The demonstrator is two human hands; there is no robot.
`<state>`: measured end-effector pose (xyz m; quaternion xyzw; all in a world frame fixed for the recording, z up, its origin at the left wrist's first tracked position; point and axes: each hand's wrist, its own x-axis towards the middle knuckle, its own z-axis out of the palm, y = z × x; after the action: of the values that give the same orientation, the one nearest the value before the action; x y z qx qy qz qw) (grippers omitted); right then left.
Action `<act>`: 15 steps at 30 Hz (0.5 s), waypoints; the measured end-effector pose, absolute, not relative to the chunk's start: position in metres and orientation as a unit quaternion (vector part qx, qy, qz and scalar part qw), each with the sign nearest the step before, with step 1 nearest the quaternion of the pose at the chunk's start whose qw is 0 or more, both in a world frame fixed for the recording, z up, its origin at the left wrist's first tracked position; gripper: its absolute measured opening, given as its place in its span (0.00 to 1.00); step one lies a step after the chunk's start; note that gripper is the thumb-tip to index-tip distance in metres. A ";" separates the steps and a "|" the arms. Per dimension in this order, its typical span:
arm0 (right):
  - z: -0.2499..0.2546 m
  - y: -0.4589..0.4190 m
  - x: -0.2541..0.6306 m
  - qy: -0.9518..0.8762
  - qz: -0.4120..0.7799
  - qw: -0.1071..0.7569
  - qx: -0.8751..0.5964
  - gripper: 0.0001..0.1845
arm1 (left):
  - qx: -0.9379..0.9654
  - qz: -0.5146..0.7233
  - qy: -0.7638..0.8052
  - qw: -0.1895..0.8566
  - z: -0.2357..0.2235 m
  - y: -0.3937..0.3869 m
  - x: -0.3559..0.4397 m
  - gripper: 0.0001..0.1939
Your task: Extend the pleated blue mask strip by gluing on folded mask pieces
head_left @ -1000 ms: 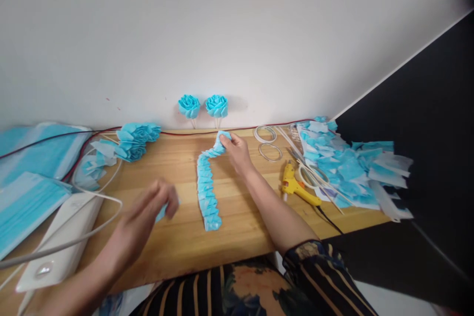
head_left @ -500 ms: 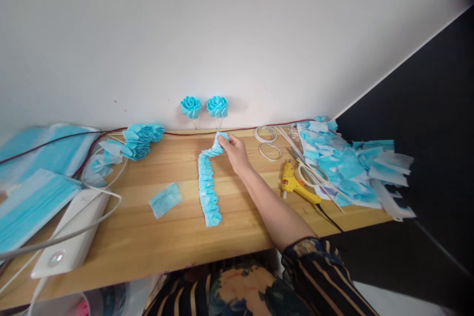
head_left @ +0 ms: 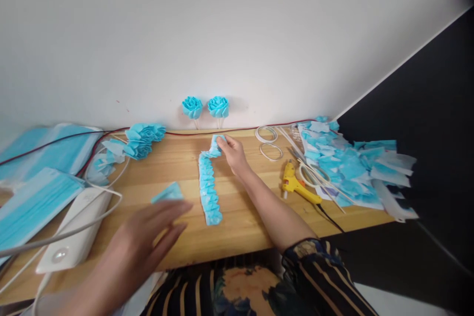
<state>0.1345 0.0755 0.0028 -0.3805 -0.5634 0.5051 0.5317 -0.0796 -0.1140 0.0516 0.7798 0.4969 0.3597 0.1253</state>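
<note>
My right hand (head_left: 234, 154) pinches a small blue fabric piece (head_left: 216, 144) at the top end of a row of folded blue petals (head_left: 207, 187). The row runs down the table toward me, its pieces overlapping. At the lower left my left hand (head_left: 148, 239) hangs over the table, blurred, with its fingers stretched out and nothing in them. Just beyond its fingers lies a flat blue rectangle (head_left: 168, 192) of thin fabric, partly covered by the hand.
Two blue flowers (head_left: 218, 107) on sticks stand against the wall; more flowers (head_left: 142, 140) lie left. A yellow glue gun (head_left: 296, 183), wire rings (head_left: 265, 134), scissors and sticks, and a pile of blue scraps (head_left: 344, 168) are right. Face masks (head_left: 37, 197) and a white power strip (head_left: 74, 232) are left.
My left hand let go of the blue rectangle, left the view, and has come back over the table with fingers spread. My right hand keeps its pinch, shifted slightly down.
</note>
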 end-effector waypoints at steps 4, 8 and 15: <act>0.004 0.076 0.137 -0.579 0.492 0.527 -0.381 0.22 | 0.734 0.426 0.502 0.167 0.045 -0.007 -0.035 0.15; 0.002 0.079 0.139 -0.585 0.478 0.531 -0.384 0.23 | 0.670 0.428 0.532 0.290 0.025 0.046 -0.022 0.15; 0.004 0.083 0.142 -0.569 0.511 0.536 -0.356 0.21 | 0.577 0.481 0.553 0.360 0.016 0.049 -0.020 0.10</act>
<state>0.1418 0.0835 0.0039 -0.3561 -0.5693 0.5113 0.5363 -0.0202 0.0488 0.0157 0.5774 0.5529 0.4808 0.3600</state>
